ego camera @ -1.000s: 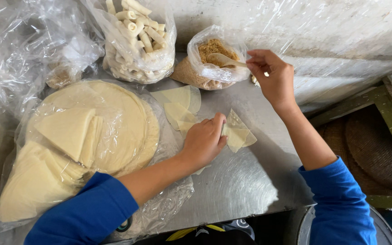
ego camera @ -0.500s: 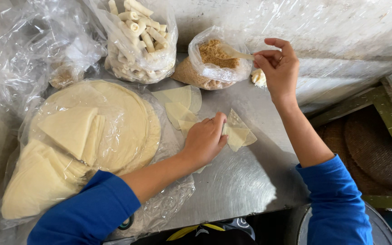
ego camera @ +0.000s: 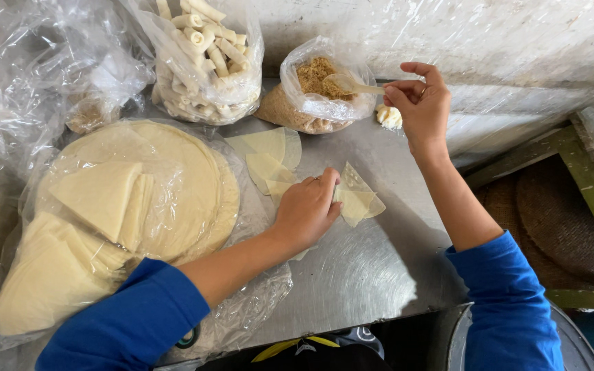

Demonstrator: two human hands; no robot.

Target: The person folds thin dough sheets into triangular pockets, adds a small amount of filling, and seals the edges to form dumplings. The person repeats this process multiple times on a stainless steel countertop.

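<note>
Right hand [ego camera: 421, 103] now pinching spoon [ego camera: 352, 84] above bag of brown filling [ego camera: 314, 93], left hand [ego camera: 307, 206] pressed flat on folded wrapper [ego camera: 359, 203], bag of rolls [ego camera: 204, 55] beside.

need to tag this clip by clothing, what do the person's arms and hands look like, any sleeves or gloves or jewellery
Both arms wear bright blue sleeves, pushed up so the forearms are bare. The left sleeve and right sleeve are plain, with no pattern visible. The left hand and right hand are bare, no gloves. A thin ring shows on a finger of the left hand; no watch or bracelet is visible.
</note>
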